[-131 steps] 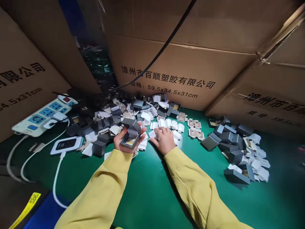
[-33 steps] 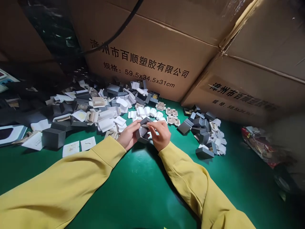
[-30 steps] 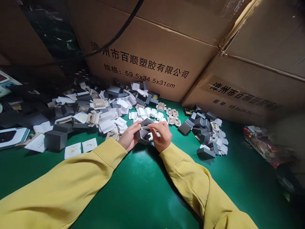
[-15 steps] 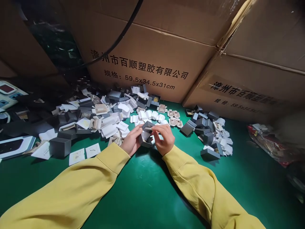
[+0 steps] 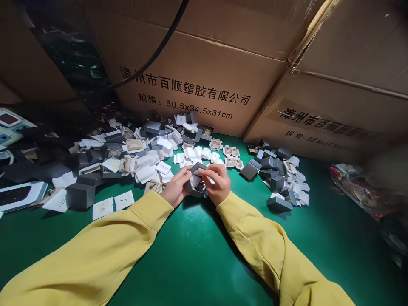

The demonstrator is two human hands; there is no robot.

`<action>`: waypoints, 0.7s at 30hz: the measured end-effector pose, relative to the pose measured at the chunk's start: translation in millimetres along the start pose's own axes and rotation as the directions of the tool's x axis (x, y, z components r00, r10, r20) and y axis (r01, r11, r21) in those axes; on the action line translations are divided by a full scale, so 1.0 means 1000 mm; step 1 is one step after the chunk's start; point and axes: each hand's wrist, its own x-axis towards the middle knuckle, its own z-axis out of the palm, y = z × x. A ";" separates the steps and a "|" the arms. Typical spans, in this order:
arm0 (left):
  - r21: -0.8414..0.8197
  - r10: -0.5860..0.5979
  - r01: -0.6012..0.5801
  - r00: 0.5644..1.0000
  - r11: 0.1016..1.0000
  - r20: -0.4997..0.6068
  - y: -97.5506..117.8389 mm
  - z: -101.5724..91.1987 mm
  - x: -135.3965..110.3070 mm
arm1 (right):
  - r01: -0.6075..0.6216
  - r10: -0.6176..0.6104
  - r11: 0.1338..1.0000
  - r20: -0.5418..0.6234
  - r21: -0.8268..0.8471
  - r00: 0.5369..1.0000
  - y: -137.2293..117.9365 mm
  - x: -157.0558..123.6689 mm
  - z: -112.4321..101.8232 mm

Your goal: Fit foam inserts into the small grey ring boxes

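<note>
Both my hands meet over the green table (image 5: 197, 255), closed on one small grey hinged box (image 5: 196, 180). My left hand (image 5: 176, 189) grips its left side with the thumb near the lid. My right hand (image 5: 218, 182) pinches the lid's edge from the right. White insert material shows inside the box between my fingers. Yellow sleeves cover both arms.
A heap of grey boxes and white inserts (image 5: 140, 148) lies left and behind my hands. A smaller pile of grey boxes (image 5: 277, 178) sits to the right. Large cardboard cartons (image 5: 204, 85) wall the back. A power strip (image 5: 9, 125) and a white device (image 5: 19, 195) are at far left.
Over four seconds the view swung right; my left hand held an open box while my right lay on white inserts. Both hands now grip one box. In the last second, little moved.
</note>
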 end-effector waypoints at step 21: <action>0.163 -0.014 -0.032 0.961 0.986 0.276 -0.006 -0.010 -0.005 | -0.015 0.015 0.998 -0.001 0.055 1.000 -0.010 -0.006 -0.002</action>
